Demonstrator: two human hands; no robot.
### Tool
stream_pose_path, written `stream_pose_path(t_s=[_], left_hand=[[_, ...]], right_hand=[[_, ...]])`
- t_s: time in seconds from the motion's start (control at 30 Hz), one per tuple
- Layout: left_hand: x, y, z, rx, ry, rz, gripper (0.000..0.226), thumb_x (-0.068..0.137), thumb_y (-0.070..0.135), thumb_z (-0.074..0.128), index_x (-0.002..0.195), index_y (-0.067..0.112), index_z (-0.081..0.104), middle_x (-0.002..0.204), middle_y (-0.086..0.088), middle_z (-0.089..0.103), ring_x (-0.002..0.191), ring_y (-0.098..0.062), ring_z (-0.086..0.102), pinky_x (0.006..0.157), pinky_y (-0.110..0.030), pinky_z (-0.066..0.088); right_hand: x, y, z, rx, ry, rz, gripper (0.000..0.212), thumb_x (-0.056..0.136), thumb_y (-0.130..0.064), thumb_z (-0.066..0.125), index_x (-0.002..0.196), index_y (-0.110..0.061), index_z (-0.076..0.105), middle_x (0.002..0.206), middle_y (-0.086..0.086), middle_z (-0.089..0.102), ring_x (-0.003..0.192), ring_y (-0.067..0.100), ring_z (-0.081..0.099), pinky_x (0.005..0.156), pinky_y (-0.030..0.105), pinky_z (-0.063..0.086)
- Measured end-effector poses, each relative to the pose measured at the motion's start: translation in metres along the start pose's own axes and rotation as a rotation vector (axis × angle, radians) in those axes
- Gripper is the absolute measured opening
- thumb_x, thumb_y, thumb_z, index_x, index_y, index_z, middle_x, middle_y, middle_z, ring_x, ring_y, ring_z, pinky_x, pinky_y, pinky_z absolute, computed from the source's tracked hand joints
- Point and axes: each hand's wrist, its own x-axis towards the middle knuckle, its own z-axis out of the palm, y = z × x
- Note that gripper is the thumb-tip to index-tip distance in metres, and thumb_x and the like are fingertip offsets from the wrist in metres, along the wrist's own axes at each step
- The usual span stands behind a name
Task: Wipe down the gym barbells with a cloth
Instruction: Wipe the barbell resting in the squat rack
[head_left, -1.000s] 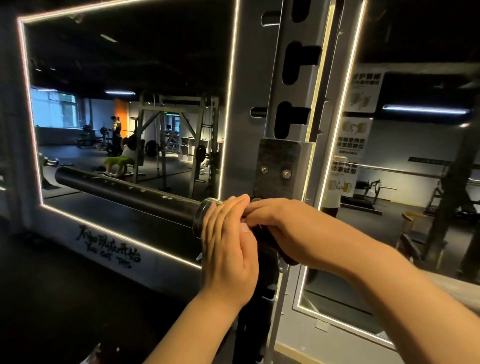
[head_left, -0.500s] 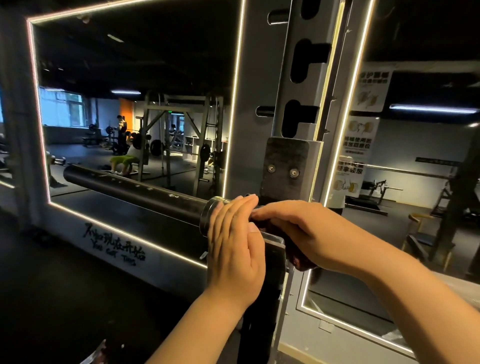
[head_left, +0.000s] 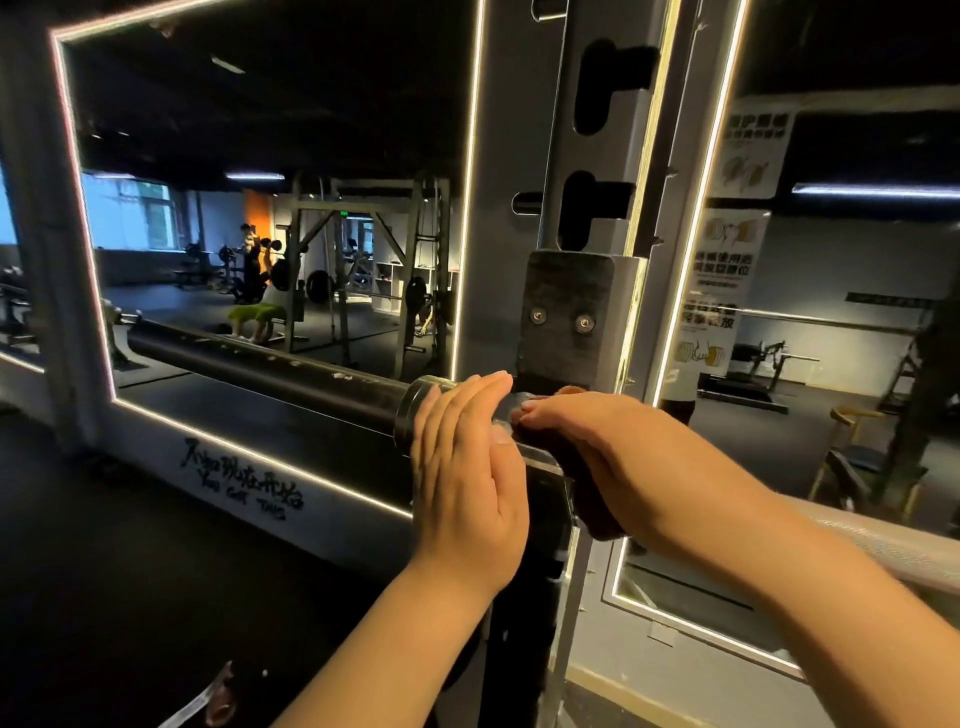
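The black steel barbell (head_left: 270, 371) lies level across the grey slotted rack upright (head_left: 597, 208), its thick sleeve reaching out to my left. Just right of its silver collar (head_left: 415, 400), my left hand (head_left: 467, 467) lies against the bar with the fingers straight and together. Touching it, my right hand (head_left: 613, 447) is clenched round a dark brown cloth (head_left: 592, 499) bunched on the bar at the rack. Behind hangs a light-edged wall mirror (head_left: 260, 130).
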Motion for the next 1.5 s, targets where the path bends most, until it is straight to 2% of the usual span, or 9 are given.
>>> stream_pose_path(t_s=[0.1,0.3,0.53,0.7,0.9,1.0,1.2,1.33,1.5], left_hand=[[0.0,-0.001,0.0,0.006,0.001,0.01,0.045,0.105,0.019,0.03,0.14,0.005,0.055,0.141,-0.004,0.058,0.141,-0.017,0.045,0.126,-0.033,0.015],[0.0,-0.001,0.001,0.02,0.001,0.016,0.044,0.105,0.018,0.03,0.14,0.007,0.054,0.141,-0.003,0.058,0.141,-0.015,0.045,0.127,-0.034,0.014],[-0.001,0.003,-0.002,-0.001,-0.006,-0.004,0.045,0.105,0.018,0.031,0.144,0.007,0.049,0.146,-0.003,0.053,0.143,-0.011,0.04,0.127,-0.037,0.016],[-0.004,0.001,-0.013,-0.101,-0.034,-0.042,0.044,0.104,0.022,0.033,0.146,0.018,0.045,0.148,0.011,0.047,0.145,-0.002,0.034,0.125,-0.029,0.019],[-0.011,0.002,-0.023,-0.184,-0.04,-0.105,0.046,0.104,0.028,0.032,0.147,0.021,0.043,0.152,0.017,0.042,0.147,-0.007,0.035,0.121,-0.022,0.026],[-0.013,0.003,-0.022,-0.19,-0.043,-0.131,0.047,0.103,0.029,0.032,0.148,0.02,0.043,0.153,0.018,0.041,0.148,-0.004,0.031,0.12,-0.017,0.022],[-0.012,0.001,-0.023,-0.193,-0.055,-0.154,0.047,0.102,0.032,0.031,0.148,0.025,0.043,0.152,0.021,0.041,0.148,-0.002,0.03,0.121,-0.018,0.022],[-0.012,0.004,-0.02,-0.187,-0.053,-0.159,0.048,0.102,0.031,0.031,0.149,0.023,0.042,0.153,0.019,0.039,0.148,-0.002,0.028,0.119,-0.014,0.02],[-0.012,0.006,-0.016,-0.137,-0.044,-0.138,0.048,0.103,0.027,0.03,0.15,0.021,0.042,0.155,0.012,0.042,0.15,-0.006,0.028,0.125,-0.024,0.013]], right_hand=[[0.003,-0.005,-0.014,-0.058,-0.017,-0.037,0.053,0.098,-0.003,0.057,0.142,-0.032,0.056,0.137,-0.018,0.058,0.124,0.0,0.054,0.102,0.019,0.041],[0.009,-0.024,-0.05,-0.041,-0.1,-0.003,0.039,0.103,-0.028,0.049,0.135,-0.049,0.058,0.128,-0.033,0.059,0.11,-0.02,0.053,0.098,0.005,0.042],[0.032,-0.036,-0.042,0.063,-0.16,-0.015,0.042,0.106,-0.017,0.052,0.139,-0.042,0.058,0.134,-0.028,0.06,0.125,-0.008,0.054,0.11,0.026,0.045],[0.003,-0.025,-0.069,0.325,-0.311,0.129,0.027,0.104,-0.033,0.055,0.123,-0.047,0.069,0.092,-0.021,0.073,0.084,0.001,0.07,0.091,0.039,0.06],[0.024,-0.034,-0.053,0.007,-0.007,0.038,0.04,0.096,-0.029,0.051,0.13,-0.049,0.06,0.118,-0.035,0.059,0.109,-0.015,0.055,0.098,0.015,0.045],[0.035,-0.035,-0.035,0.083,-0.14,0.08,0.045,0.105,-0.019,0.05,0.14,-0.047,0.052,0.134,-0.028,0.054,0.121,-0.008,0.049,0.102,0.016,0.035],[0.028,-0.025,-0.059,-0.022,-0.199,0.057,0.025,0.102,-0.037,0.055,0.124,-0.045,0.063,0.113,-0.033,0.062,0.108,-0.017,0.053,0.087,0.01,0.044],[0.047,-0.035,-0.045,-0.017,-0.029,-0.043,0.023,0.102,-0.028,0.057,0.12,-0.034,0.071,0.112,-0.021,0.068,0.106,-0.005,0.06,0.096,0.023,0.05],[0.044,-0.038,-0.037,0.25,-0.222,0.076,0.036,0.108,-0.03,0.043,0.139,-0.042,0.058,0.132,-0.026,0.061,0.12,-0.009,0.054,0.111,0.025,0.041]])
